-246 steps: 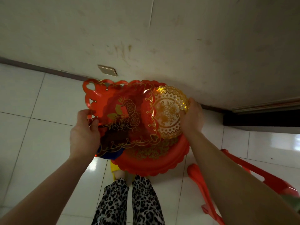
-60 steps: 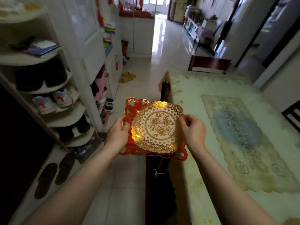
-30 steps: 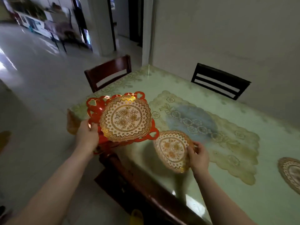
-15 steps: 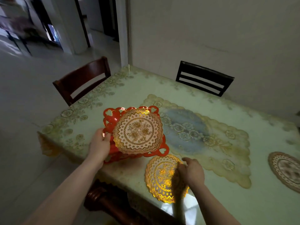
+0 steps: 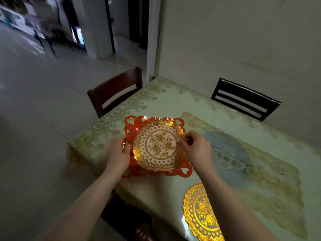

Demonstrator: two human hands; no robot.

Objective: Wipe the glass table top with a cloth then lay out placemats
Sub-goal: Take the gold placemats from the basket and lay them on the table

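Note:
A stack of placemats hovers over the near left corner of the glass table (image 5: pixel 173 101). Its top piece is a round gold lace placemat (image 5: pixel 159 145), lying on a red placemat with heart cut-outs (image 5: pixel 133 125). My left hand (image 5: pixel 118 153) grips the stack's left edge. My right hand (image 5: pixel 196 148) pinches the right rim of the gold placemat. A second round gold placemat (image 5: pixel 203 214) lies flat on the table near its front edge, partly hidden by my right forearm.
A floral lace cloth (image 5: pixel 251 162) shows under the glass. A brown wooden chair (image 5: pixel 116 91) stands at the table's left end and a black chair (image 5: pixel 243 100) against the far wall. Tiled floor spreads out to the left.
My right hand has let go of the gold placemat, which stays flat near the front edge, and has moved up to the right rim of the stack. The stack stays in my left hand.

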